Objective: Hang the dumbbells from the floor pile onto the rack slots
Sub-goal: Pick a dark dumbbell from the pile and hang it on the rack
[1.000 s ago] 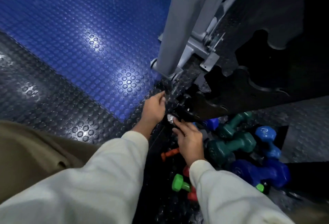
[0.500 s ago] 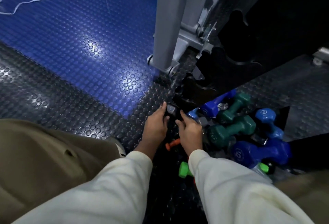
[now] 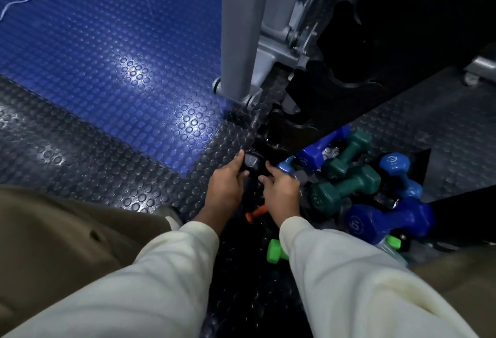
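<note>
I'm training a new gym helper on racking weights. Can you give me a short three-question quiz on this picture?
1. True or false: both hands are on the black dumbbell.
2. Which colour is the dumbbell nearest the right sleeve's cuff? A) bright green B) yellow C) white
3. Fill in: the pile lies to the ____ of the right hand.

Key
1. True: the left hand and the right hand both touch it, low by the rack.
2. A: the bright green dumbbell.
3. Right: the teal dumbbell and blue dumbbell are there.
</note>
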